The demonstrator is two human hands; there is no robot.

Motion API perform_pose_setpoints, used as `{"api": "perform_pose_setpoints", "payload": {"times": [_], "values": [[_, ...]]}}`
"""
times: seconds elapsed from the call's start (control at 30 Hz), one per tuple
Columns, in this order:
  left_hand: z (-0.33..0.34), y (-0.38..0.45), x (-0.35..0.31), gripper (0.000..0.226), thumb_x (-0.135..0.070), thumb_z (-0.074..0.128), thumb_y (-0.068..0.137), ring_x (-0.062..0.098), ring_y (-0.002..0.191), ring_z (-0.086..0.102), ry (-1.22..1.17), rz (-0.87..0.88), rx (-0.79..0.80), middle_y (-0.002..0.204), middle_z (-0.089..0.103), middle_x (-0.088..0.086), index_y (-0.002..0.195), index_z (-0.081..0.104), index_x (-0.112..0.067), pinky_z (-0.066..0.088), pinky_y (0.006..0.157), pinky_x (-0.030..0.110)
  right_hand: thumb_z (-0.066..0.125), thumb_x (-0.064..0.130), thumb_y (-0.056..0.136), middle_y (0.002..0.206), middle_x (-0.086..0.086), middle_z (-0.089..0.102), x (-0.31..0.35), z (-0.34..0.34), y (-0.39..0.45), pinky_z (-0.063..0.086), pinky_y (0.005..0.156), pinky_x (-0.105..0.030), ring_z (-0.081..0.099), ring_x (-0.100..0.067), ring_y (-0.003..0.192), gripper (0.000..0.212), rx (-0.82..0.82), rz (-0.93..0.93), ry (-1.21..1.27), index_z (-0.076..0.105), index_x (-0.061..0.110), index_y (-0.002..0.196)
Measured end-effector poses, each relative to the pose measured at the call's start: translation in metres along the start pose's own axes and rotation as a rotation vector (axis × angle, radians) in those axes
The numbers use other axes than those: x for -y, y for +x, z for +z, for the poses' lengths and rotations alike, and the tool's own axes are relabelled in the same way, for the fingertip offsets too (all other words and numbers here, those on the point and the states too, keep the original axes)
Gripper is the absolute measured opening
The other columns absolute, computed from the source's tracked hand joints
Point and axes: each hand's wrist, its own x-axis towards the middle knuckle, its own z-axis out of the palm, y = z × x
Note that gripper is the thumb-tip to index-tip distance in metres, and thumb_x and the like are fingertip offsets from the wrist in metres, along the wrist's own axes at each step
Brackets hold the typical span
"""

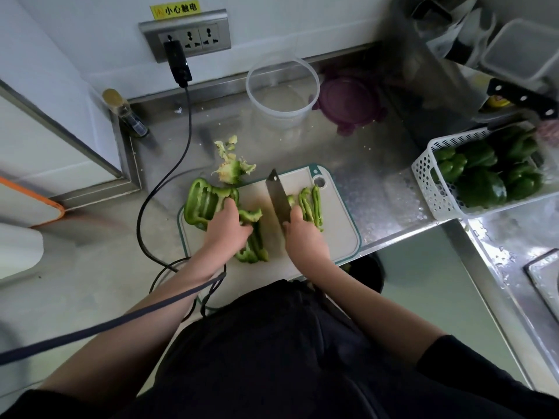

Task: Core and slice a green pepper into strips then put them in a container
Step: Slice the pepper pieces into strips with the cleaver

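On the grey cutting board (338,237) lies an opened green pepper piece (201,204) at the left, with my left hand (227,228) pressing on the pepper flesh beside it. More cut pepper (252,252) lies under and in front of that hand. My right hand (304,237) grips a knife (277,195), blade pointing away, edge on the board. Several cut strips (311,204) lie to the right of the blade. The pepper core (231,169) with seeds sits just beyond the board. A clear round container (282,92) stands empty at the back.
A purple lid (351,101) lies next to the container. A white basket (429,182) of whole green peppers stands at the right, with another knife (523,99) above it. A black cable (169,182) runs from the wall socket across the left of the counter. A small bottle (125,113) stands back left.
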Motion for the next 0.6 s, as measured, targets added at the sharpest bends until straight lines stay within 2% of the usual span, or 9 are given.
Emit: {"api": "perform_pose_setpoints", "payload": {"times": [0.1,0.17,0.27,0.37,0.43,0.53,0.6], "values": [[0.002,-0.001,0.000,0.032,-0.018,0.065,0.086,0.014,0.060,0.053,-0.005,-0.022,0.028,0.079,0.051,0.003,0.101,0.038,-0.009,0.032,0.044,0.022,0.035,0.026,0.101,0.081,-0.015,0.062,-0.016,-0.028,-0.003,0.048,0.047,-0.043,0.060,-0.035,0.060,0.021,-0.116,0.016,0.216,0.040,0.012,0.115],[0.003,0.000,0.000,0.032,-0.018,0.064,0.086,0.012,0.058,0.051,-0.008,-0.022,0.039,0.078,0.050,0.002,0.103,0.039,-0.008,0.031,0.043,0.021,0.036,0.029,0.100,0.075,-0.012,0.057,-0.024,-0.043,-0.003,0.049,0.036,-0.040,0.054,-0.030,0.046,0.014,-0.143,0.063,0.326,0.037,0.015,0.103],[0.002,0.004,0.001,0.035,-0.018,0.064,0.086,0.012,0.060,0.053,-0.012,-0.035,0.060,0.079,0.051,0.002,0.109,0.040,-0.008,0.034,0.044,0.021,0.039,0.032,0.100,0.079,-0.010,0.053,-0.032,-0.052,-0.001,0.048,0.036,-0.035,0.050,-0.026,0.044,0.022,-0.077,0.128,0.425,0.038,0.011,0.109],[-0.003,0.008,0.001,0.044,-0.023,0.063,0.086,0.020,0.072,0.060,0.033,-0.029,0.089,0.093,0.059,0.005,0.119,0.039,-0.007,0.046,0.053,0.030,0.042,0.031,0.099,0.074,-0.003,0.050,-0.032,-0.047,-0.001,0.042,0.033,-0.028,0.048,-0.020,0.036,0.017,-0.053,0.101,0.470,0.040,0.016,0.106],[-0.006,0.009,0.001,0.051,-0.029,0.062,0.087,0.023,0.077,0.061,0.188,0.038,0.095,0.097,0.062,0.005,0.125,0.035,-0.007,0.051,0.060,0.036,0.042,0.032,0.099,0.070,-0.005,0.053,-0.031,-0.044,-0.002,0.043,0.038,-0.034,0.054,-0.029,0.046,0.018,-0.148,0.043,0.283,0.042,0.016,0.107],[-0.010,0.010,-0.001,0.050,-0.037,0.059,0.088,0.023,0.077,0.062,0.383,0.128,0.083,0.090,0.062,0.003,0.125,0.039,-0.010,0.050,0.058,0.033,0.038,0.027,0.101,0.077,-0.008,0.059,-0.031,-0.041,-0.005,0.047,0.055,-0.036,0.059,-0.034,0.065,0.018,-0.214,-0.078,-0.284,0.042,0.018,0.116],[-0.012,0.012,0.000,0.044,-0.038,0.058,0.089,0.024,0.083,0.062,0.434,0.162,0.083,0.096,0.062,0.004,0.122,0.043,-0.012,0.051,0.061,0.033,0.040,0.020,0.100,0.089,-0.004,0.057,-0.031,-0.039,-0.009,0.043,0.049,-0.032,0.058,-0.031,0.064,0.017,-0.211,-0.119,-0.480,0.041,0.019,0.117]]}}
